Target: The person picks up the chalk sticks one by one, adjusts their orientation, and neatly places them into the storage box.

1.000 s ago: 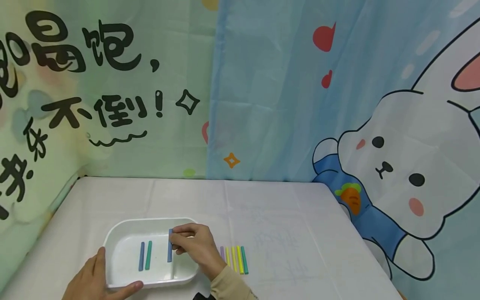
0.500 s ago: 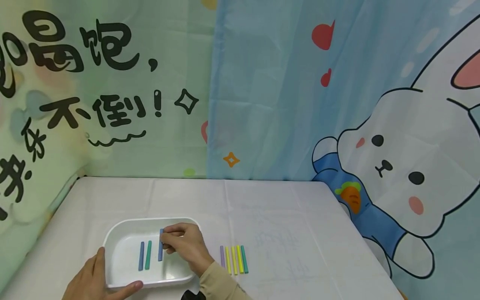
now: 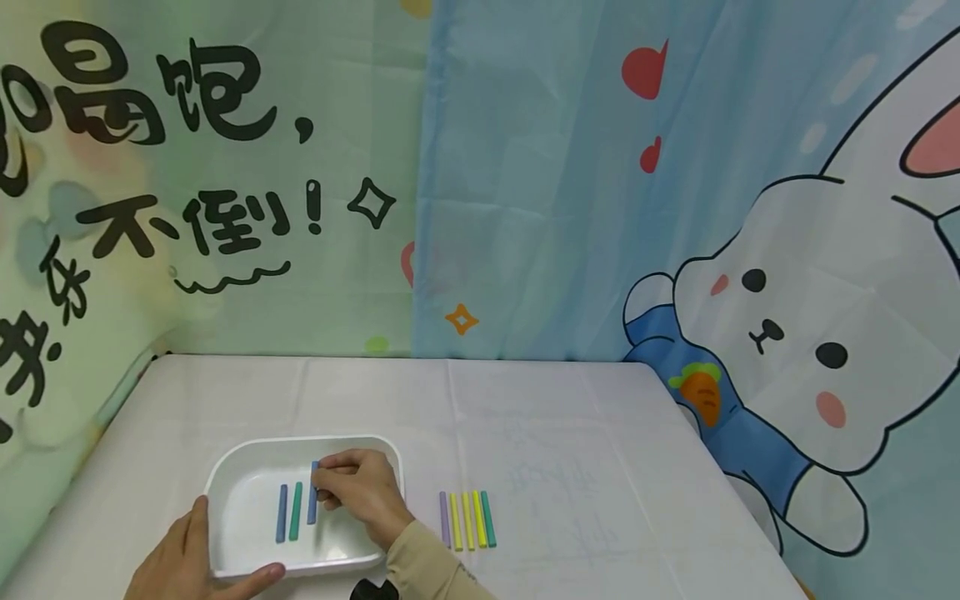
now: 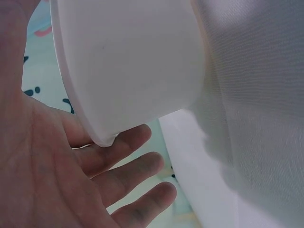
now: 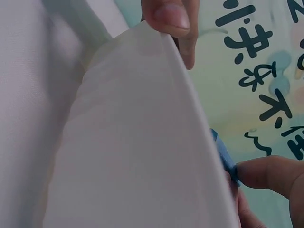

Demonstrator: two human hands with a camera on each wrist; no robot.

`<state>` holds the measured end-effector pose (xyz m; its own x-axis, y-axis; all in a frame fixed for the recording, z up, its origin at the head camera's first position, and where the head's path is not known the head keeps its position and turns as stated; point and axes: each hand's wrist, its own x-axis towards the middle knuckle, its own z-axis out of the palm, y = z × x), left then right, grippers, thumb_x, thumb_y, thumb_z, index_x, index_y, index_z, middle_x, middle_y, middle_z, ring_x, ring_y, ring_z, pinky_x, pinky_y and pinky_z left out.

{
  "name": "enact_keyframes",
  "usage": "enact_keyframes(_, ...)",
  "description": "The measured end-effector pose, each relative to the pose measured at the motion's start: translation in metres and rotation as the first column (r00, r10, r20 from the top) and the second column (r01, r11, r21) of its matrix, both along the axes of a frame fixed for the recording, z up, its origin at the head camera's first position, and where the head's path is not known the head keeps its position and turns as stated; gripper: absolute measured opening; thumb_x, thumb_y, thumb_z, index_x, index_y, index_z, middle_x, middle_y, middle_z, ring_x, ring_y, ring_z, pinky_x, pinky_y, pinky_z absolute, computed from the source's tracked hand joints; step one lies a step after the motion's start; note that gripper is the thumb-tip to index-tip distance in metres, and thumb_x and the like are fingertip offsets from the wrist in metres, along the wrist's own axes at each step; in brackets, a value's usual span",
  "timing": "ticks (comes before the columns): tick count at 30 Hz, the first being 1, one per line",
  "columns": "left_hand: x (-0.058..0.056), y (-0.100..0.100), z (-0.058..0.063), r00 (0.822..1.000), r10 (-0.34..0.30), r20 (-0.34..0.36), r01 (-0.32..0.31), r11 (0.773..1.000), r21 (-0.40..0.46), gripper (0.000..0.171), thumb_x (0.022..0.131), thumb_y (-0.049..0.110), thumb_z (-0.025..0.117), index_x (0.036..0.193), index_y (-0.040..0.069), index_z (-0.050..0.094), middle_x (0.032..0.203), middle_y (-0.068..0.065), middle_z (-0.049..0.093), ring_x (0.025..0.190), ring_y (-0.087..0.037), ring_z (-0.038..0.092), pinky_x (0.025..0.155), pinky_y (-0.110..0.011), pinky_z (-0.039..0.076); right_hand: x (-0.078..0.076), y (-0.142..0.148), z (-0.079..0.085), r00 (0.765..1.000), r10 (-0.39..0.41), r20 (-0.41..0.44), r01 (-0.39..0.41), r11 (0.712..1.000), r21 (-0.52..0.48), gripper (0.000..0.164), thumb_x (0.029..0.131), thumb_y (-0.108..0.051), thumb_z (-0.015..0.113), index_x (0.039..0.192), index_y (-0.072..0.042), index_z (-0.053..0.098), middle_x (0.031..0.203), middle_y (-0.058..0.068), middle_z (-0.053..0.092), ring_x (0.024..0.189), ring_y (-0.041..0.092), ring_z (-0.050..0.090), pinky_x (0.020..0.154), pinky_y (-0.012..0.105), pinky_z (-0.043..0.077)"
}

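Over the white tray (image 3: 243,479), my right hand (image 3: 367,492) pinches a slim blue stick (image 3: 312,507) between thumb and fingertips. The same blue stick (image 5: 225,156) shows past the tray's rim in the right wrist view. Left of it, another blue stick (image 3: 282,513) and a green stick (image 3: 296,511) lie side by side in the tray. My left hand (image 3: 187,557) rests against the tray's near left corner, its thumb along the front side. In the left wrist view, the fingers of the left hand (image 4: 90,166) are extended, touching the tray wall (image 4: 137,71).
To the tray's right, a row of sticks lies on the white tablecloth (image 3: 585,483): a purple stick (image 3: 445,518), yellow sticks (image 3: 468,520) and a green stick (image 3: 488,518). A printed curtain (image 3: 525,208) hangs behind the table.
My right hand has moved left across the tray with the blue stick, bringing it beside the green one. The left hand has stayed at the tray's corner.
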<state>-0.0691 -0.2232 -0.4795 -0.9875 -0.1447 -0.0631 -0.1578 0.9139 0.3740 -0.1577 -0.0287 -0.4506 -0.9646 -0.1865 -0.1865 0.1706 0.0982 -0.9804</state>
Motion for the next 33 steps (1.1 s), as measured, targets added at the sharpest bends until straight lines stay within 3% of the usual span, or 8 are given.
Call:
enact_keyframes(8,0.001,0.0,0.0,1.0,-0.007,-0.022,0.007,1.0,0.001,0.14,0.07,0.085,0.067,0.143,-0.025,0.023,0.126,-0.046,0.047,0.107,-0.053,0.058,0.086,-0.059,0.051,-0.001,-0.004,-0.003,1.0,-0.015,0.003,0.015,0.999,0.04,0.012,0.083,0.001,0.076,0.095,0.0,0.074,0.074,0.004,0.07,0.061,0.01,0.065,0.059,0.025,0.057)
enact_keyframes(25,0.0,0.0,-0.002,1.0,-0.01,0.0,0.01,1.0,-0.016,0.141,0.068,0.088,0.065,0.144,-0.023,0.022,0.124,-0.044,0.048,0.104,-0.051,0.059,0.085,-0.058,0.052,-0.004,-0.012,-0.011,0.997,-0.031,0.071,0.019,0.985,0.169,0.008,0.081,0.0,0.077,0.087,-0.004,0.073,0.066,0.003,0.067,0.052,0.007,0.06,0.052,0.019,0.052)
enact_keyframes(33,-0.002,-0.002,-0.004,1.0,-0.012,-0.003,0.012,1.0,-0.02,0.142,0.068,0.088,0.066,0.144,-0.024,0.022,0.125,-0.044,0.048,0.107,-0.052,0.058,0.085,-0.059,0.052,-0.006,-0.018,-0.016,0.999,-0.05,0.023,0.042,0.964,0.262,0.01,0.08,0.002,0.077,0.08,-0.006,0.071,0.06,0.002,0.065,0.048,0.006,0.058,0.048,0.018,0.049)
